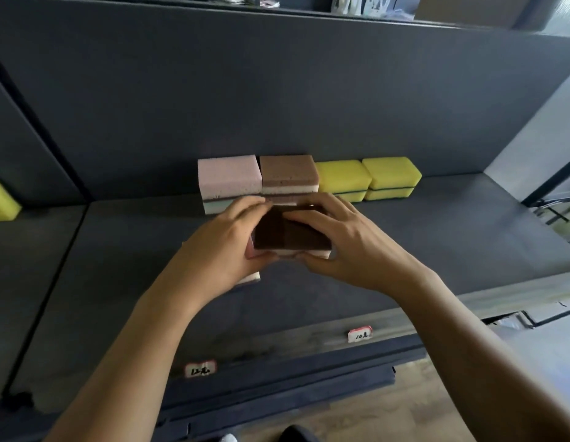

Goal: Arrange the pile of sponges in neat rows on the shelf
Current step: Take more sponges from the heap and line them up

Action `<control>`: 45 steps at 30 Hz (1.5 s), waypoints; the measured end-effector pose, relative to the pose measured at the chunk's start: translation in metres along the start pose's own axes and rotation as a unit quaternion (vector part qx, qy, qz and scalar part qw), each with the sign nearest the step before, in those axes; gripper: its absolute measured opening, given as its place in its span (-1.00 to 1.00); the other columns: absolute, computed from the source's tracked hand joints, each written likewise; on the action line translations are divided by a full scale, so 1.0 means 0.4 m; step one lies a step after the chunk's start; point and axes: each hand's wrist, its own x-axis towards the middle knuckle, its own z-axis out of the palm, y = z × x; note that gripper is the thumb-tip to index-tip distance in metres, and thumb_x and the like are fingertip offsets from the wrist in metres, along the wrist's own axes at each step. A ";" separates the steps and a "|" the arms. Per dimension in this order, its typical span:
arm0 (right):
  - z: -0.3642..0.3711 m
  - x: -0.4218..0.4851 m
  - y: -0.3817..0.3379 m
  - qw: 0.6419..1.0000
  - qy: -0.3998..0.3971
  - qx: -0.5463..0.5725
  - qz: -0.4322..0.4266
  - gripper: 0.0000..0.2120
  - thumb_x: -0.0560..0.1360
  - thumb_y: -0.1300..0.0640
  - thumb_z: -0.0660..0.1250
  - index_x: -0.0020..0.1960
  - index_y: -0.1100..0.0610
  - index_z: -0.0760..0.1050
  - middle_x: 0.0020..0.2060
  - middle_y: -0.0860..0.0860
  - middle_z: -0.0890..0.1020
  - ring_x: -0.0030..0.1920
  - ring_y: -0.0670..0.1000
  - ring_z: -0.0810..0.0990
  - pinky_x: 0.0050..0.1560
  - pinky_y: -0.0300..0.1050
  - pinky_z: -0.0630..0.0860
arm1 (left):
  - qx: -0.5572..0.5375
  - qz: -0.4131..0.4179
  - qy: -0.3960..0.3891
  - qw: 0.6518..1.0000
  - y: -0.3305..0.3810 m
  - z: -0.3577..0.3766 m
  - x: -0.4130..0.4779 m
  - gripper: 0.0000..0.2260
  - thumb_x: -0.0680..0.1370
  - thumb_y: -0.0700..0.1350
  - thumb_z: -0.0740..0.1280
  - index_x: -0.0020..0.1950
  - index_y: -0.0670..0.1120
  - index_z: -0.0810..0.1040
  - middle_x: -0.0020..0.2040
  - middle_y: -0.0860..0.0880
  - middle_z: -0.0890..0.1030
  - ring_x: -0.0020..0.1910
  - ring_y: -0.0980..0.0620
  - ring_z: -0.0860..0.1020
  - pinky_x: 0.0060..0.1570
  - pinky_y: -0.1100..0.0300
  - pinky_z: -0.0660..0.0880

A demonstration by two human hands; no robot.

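A brown-topped sponge with a pale underside [288, 232] sits on a small stack in the middle of the dark shelf [436, 237]. My left hand [223, 247] grips its left side and my right hand [337, 240] grips its right side, fingers curled over the top edge. Behind it, against the back wall, stand a pink sponge stack [228, 178], a brown sponge stack [289, 173] and two yellow sponge stacks [344, 178] [391, 175] in one row. The lower sponges under my hands are mostly hidden.
Another yellow sponge [1, 202] lies on the neighbouring shelf section at far left. Two price labels [200, 369] [359, 334] hang on the shelf's front rail. A higher shelf with goods runs along the top. Wooden floor shows below.
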 end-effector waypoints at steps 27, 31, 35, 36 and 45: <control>0.012 0.049 0.074 0.987 0.022 0.149 0.047 -0.61 0.61 -0.11 0.19 0.36 0.04 0.46 0.13 -0.22 0.44 0.07 -0.20 0.48 0.07 -0.41 0.40 | 0.074 0.015 -0.011 0.997 -0.012 0.039 0.034 -0.09 0.34 0.08 0.53 0.55 0.03 0.08 0.47 0.02 0.17 0.31 0.03 0.42 0.18 0.06 0.50; 0.011 0.046 0.083 0.992 0.014 0.116 0.053 -0.53 0.58 -0.16 0.25 0.42 0.00 0.33 0.26 -0.15 0.41 0.18 -0.05 0.47 0.15 -0.07 0.50 | 0.082 -0.003 0.004 0.997 -0.008 0.047 0.045 -0.22 0.39 0.03 0.52 0.50 -0.04 0.21 0.46 -0.02 0.28 0.32 -0.02 0.45 0.23 0.05 0.48; 0.001 0.040 0.085 0.999 0.033 0.003 -0.024 -0.33 0.44 -0.29 0.39 0.37 0.10 0.38 0.34 0.02 0.42 0.32 0.11 0.37 0.29 0.11 0.42 | 0.048 -0.029 0.010 0.998 0.001 0.049 0.053 -0.23 0.39 0.00 0.52 0.49 -0.04 0.21 0.43 -0.04 0.38 0.31 -0.03 0.48 0.25 0.04 0.46; -0.003 0.039 0.086 0.999 0.032 -0.011 -0.033 -0.29 0.40 -0.30 0.43 0.37 0.11 0.39 0.34 0.02 0.42 0.33 0.11 0.37 0.29 0.11 0.41 | 0.046 -0.032 0.006 0.998 0.004 0.051 0.053 -0.23 0.39 0.00 0.52 0.50 -0.03 0.21 0.42 -0.04 0.39 0.30 -0.03 0.48 0.25 0.07 0.43; 0.007 0.035 0.085 0.997 0.019 -0.029 -0.070 -0.41 0.36 -0.10 0.53 0.30 0.08 0.47 0.32 0.01 0.46 0.26 0.08 0.44 0.21 0.00 0.46 | 0.044 -0.052 -0.019 0.997 0.013 0.055 0.054 -0.22 0.41 -0.02 0.51 0.52 -0.01 0.17 0.46 0.00 0.33 0.35 0.00 0.43 0.18 0.26 0.27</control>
